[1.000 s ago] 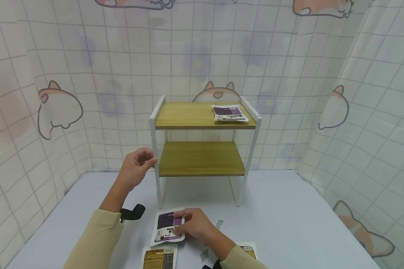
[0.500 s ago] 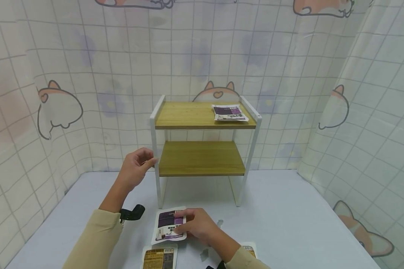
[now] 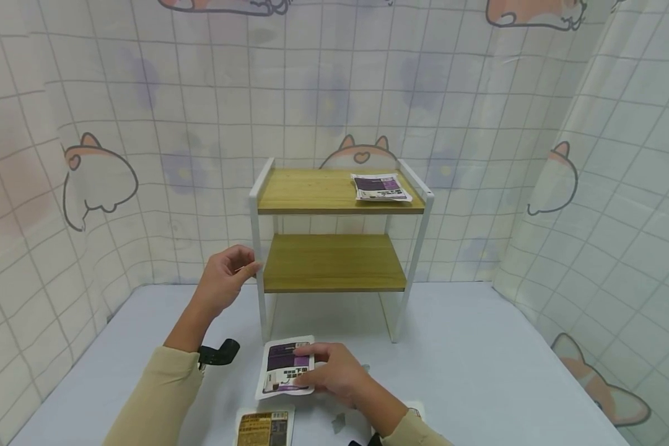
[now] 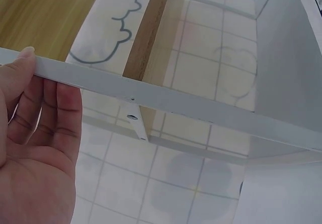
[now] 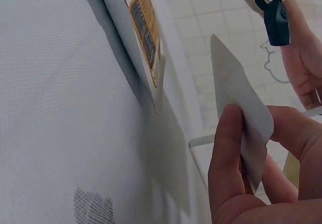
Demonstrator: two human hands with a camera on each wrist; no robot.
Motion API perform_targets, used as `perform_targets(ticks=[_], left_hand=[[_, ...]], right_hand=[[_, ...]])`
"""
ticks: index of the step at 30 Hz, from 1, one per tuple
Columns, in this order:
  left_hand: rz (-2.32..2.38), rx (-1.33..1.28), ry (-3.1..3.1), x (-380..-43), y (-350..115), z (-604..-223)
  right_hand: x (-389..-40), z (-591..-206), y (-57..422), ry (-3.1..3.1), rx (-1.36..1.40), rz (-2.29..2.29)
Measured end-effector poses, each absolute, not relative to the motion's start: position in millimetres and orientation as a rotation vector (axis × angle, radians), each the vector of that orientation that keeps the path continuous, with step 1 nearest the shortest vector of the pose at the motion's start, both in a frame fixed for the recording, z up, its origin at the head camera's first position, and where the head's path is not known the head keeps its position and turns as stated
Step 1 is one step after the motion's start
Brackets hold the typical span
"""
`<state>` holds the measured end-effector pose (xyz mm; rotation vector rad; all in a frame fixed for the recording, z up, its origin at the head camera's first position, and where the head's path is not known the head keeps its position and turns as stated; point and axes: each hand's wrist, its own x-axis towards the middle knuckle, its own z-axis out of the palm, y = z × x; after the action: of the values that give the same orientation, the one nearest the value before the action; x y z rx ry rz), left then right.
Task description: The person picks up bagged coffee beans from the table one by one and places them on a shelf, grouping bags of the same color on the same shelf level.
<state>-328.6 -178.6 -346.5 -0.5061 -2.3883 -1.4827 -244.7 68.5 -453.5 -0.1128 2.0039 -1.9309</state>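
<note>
My right hand pinches a flat white-and-purple packet between thumb and fingers, in front of the shelf. In the right wrist view the held packet is seen from its plain pale side, apart from the white surface. My left hand grips the left front post of a two-tier shelf with white frame and wooden boards. The left wrist view shows its thumb and fingers around the white post. A similar purple-and-white packet, perhaps several stacked, lies at the right of the top board.
A yellow-brown packet lies on the white tabletop near the front. Another packet is mostly hidden behind my right sleeve. Grey patches show on the cloth. A patterned curtain surrounds the back and sides.
My right hand has lifted the purple-and-white packet a little and moved it forward and slightly right, toward the shelf. The left hand has stayed on the post.
</note>
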Motion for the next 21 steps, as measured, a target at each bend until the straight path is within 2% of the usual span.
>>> perform_targets(ticks=[21], left_hand=[[-1.485, -0.523, -2.400, -332, -179, -348]], right_hand=[[-236, -437, 79, 1.956, -0.087, -1.961]])
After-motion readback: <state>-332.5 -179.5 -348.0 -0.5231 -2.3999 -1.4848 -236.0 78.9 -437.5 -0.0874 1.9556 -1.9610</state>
